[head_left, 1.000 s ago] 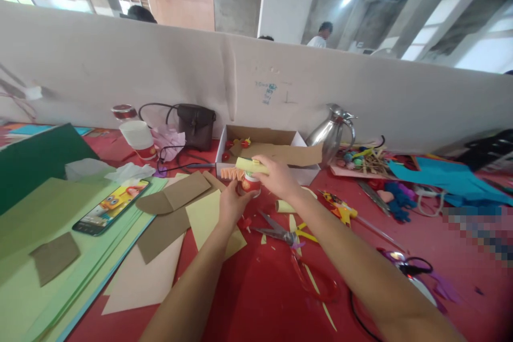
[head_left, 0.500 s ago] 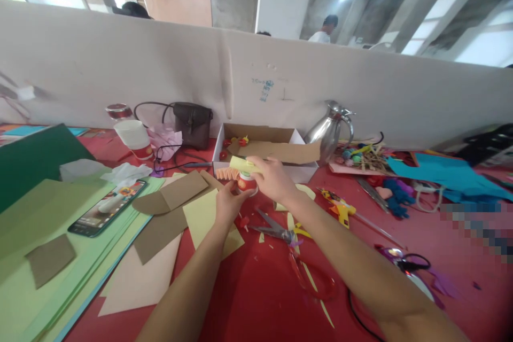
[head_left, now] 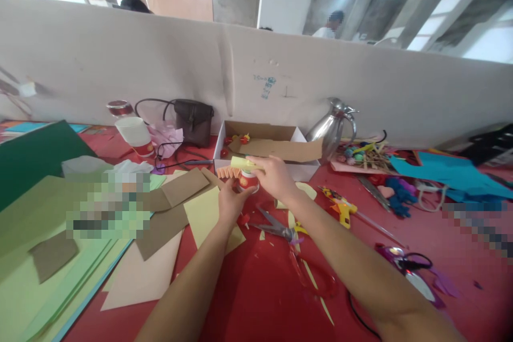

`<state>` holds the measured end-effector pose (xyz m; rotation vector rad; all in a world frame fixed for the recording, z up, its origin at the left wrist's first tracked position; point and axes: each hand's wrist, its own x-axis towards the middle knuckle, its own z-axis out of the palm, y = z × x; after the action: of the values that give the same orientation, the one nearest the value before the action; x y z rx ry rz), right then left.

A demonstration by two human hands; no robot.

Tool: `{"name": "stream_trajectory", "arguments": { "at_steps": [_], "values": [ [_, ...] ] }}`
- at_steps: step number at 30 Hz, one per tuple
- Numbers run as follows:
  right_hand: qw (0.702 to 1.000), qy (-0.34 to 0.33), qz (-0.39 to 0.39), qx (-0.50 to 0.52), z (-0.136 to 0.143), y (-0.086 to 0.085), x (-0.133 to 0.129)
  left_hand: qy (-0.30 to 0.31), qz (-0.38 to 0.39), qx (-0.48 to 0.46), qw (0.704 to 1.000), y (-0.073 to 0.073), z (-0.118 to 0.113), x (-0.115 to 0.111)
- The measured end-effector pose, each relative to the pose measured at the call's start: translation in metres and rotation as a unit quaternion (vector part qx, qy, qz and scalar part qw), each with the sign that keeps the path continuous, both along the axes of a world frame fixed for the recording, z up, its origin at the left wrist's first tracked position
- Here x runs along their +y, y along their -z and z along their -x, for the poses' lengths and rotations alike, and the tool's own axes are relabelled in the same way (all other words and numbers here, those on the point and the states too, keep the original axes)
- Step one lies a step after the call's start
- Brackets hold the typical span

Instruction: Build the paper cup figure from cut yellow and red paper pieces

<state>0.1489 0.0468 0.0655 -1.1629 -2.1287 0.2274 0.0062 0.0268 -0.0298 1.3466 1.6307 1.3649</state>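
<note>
My left hand (head_left: 233, 202) is closed round a small red and white paper cup (head_left: 248, 181), with the thumb along its lower front. Above the cup, my right hand (head_left: 274, 175) pinches a yellow paper piece (head_left: 240, 162) at the cup's top. A pleated orange paper strip (head_left: 228, 172) sticks out to the cup's left. Scissors with red handles (head_left: 280, 231) lie open on the red table, just in front of the hands. Yellow paper (head_left: 203, 214) lies beside my left wrist.
An open white box (head_left: 276, 149) stands behind the hands, a metal jug (head_left: 332, 125) to its right. A yellow glue gun (head_left: 342, 211) lies right of my right forearm. Stacked coloured sheets (head_left: 36, 214), a dark bag (head_left: 194, 123) and a larger paper cup (head_left: 134, 136) are left.
The view has shifted slightly. Both hands keep their hold on the cup and yellow paper, with little visible movement.
</note>
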Motion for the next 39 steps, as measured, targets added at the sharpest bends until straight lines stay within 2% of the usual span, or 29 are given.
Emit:
{"name": "stream_trajectory", "arguments": {
  "at_steps": [4,7,14,20,26,31,39],
  "values": [
    [0.991,-0.023,0.078,0.105,-0.006,-0.002,-0.003,0.001,0.004,-0.004,1.000,0.000,-0.001,-0.001],
    [0.978,-0.036,0.099,0.178,-0.013,-0.003,-0.002,0.000,0.003,-0.006,1.000,-0.001,-0.003,-0.002],
    [0.971,-0.050,0.117,0.203,-0.019,-0.006,0.004,0.003,0.003,-0.012,1.000,0.000,-0.004,-0.002],
    [0.937,-0.065,0.207,0.274,-0.021,-0.004,0.005,0.005,-0.004,-0.025,1.000,0.004,-0.003,-0.002],
    [0.935,-0.066,0.203,0.285,-0.020,-0.005,0.004,0.010,-0.006,-0.031,0.999,0.006,-0.003,-0.001],
    [0.950,-0.063,0.157,0.261,-0.022,-0.007,0.004,0.009,-0.012,-0.033,0.999,0.004,-0.004,-0.002],
    [0.955,-0.048,0.151,0.249,-0.023,-0.007,0.002,0.000,-0.010,-0.011,1.000,0.000,-0.004,-0.003]
  ]
}}
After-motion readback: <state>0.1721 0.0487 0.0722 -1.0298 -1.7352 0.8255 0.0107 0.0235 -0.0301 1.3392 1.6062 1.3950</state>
